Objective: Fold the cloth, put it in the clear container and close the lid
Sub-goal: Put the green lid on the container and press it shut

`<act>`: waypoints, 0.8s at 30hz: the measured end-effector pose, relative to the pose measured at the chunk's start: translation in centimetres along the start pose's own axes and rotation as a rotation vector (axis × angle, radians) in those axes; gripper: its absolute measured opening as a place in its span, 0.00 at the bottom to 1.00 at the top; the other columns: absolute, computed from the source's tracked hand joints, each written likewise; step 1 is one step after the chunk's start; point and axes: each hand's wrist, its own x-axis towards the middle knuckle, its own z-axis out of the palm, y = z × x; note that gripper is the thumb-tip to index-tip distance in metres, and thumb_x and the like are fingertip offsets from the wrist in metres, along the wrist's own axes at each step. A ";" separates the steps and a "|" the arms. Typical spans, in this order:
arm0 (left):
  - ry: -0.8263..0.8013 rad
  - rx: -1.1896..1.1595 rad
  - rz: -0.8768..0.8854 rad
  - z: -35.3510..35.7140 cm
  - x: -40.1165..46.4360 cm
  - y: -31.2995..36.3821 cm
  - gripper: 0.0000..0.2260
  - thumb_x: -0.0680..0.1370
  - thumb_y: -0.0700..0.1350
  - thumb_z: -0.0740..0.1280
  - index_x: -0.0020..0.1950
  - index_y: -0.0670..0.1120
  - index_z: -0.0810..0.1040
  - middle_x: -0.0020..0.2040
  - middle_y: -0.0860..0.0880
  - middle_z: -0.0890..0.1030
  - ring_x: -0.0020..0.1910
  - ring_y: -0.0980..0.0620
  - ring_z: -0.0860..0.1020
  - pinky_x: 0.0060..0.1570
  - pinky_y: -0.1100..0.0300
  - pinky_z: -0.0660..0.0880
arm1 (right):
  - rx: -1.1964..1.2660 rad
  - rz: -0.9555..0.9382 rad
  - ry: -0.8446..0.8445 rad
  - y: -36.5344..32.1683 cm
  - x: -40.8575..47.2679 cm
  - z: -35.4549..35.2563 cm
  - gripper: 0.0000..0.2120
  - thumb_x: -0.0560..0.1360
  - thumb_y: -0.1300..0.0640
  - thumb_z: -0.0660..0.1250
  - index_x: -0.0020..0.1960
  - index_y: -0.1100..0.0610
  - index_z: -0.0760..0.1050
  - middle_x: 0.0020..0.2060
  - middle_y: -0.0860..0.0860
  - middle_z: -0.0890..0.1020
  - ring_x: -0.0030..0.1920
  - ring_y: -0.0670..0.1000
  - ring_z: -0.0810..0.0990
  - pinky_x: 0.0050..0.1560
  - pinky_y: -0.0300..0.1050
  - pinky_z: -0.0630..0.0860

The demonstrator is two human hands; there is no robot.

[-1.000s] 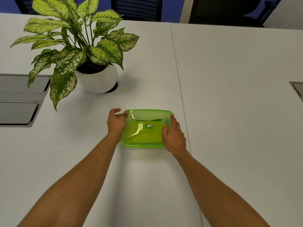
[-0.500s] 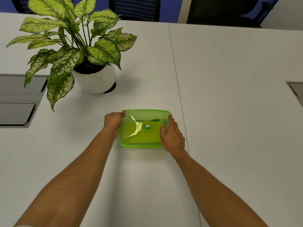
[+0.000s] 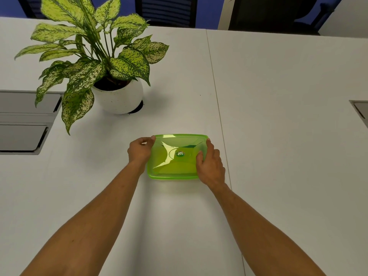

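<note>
A translucent green container (image 3: 175,166) sits on the white table, its lid (image 3: 169,148) lying flat on top with a small round emblem in the middle. My left hand (image 3: 139,150) grips the container's left edge, fingers curled at the far left corner. My right hand (image 3: 209,164) rests on the right side, thumb pressing on the lid and fingers along the right rim. A darker green patch shows through the lid near the far side; I cannot make out the cloth clearly.
A potted plant (image 3: 117,96) with speckled leaves stands at the back left. Grey floor-box panels (image 3: 22,124) are set into the table at the left, another (image 3: 361,110) at the right edge. A seam (image 3: 217,96) runs between two tabletops. Chairs stand beyond the far edge.
My left hand's fingers closed from loosely spread to curled on the container's left corner. The right hand stays on the lid; the container has barely moved.
</note>
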 end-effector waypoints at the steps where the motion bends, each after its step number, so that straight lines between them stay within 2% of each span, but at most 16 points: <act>1: 0.034 0.071 0.031 0.0 -0.7 -0.5 0.17 0.75 0.60 0.68 0.52 0.48 0.81 0.52 0.44 0.81 0.53 0.43 0.79 0.52 0.53 0.75 | -0.006 0.011 0.002 0.0 0.0 -0.1 0.26 0.79 0.43 0.50 0.75 0.46 0.50 0.59 0.57 0.72 0.52 0.60 0.77 0.47 0.55 0.75; 4: 0.152 0.304 0.044 0.4 -3.1 -2.6 0.23 0.77 0.66 0.57 0.53 0.48 0.76 0.50 0.45 0.79 0.52 0.41 0.77 0.48 0.52 0.70 | -0.004 0.039 -0.001 0.0 -0.3 -0.2 0.25 0.79 0.41 0.49 0.74 0.43 0.50 0.54 0.58 0.72 0.47 0.62 0.78 0.45 0.54 0.75; 7: 0.193 0.416 0.036 0.5 -4.6 -3.8 0.25 0.78 0.66 0.51 0.47 0.46 0.71 0.44 0.46 0.74 0.44 0.42 0.72 0.44 0.51 0.68 | 0.043 0.068 0.019 0.2 -0.5 -0.1 0.24 0.79 0.39 0.49 0.74 0.40 0.51 0.53 0.58 0.76 0.50 0.62 0.78 0.48 0.53 0.72; 16: 0.136 0.354 0.160 0.5 -4.3 -3.5 0.22 0.82 0.60 0.50 0.44 0.42 0.70 0.42 0.43 0.74 0.43 0.42 0.70 0.43 0.52 0.65 | 0.123 0.056 0.056 0.4 -0.4 0.1 0.24 0.79 0.39 0.49 0.74 0.41 0.54 0.58 0.57 0.78 0.58 0.61 0.76 0.56 0.56 0.73; 24: 0.075 0.452 0.111 -0.2 -4.6 -2.7 0.24 0.80 0.63 0.50 0.45 0.43 0.70 0.45 0.42 0.75 0.44 0.41 0.72 0.44 0.51 0.70 | 0.044 0.083 -0.004 -0.1 -0.6 -0.9 0.24 0.79 0.39 0.48 0.74 0.41 0.53 0.57 0.59 0.76 0.55 0.63 0.77 0.53 0.55 0.73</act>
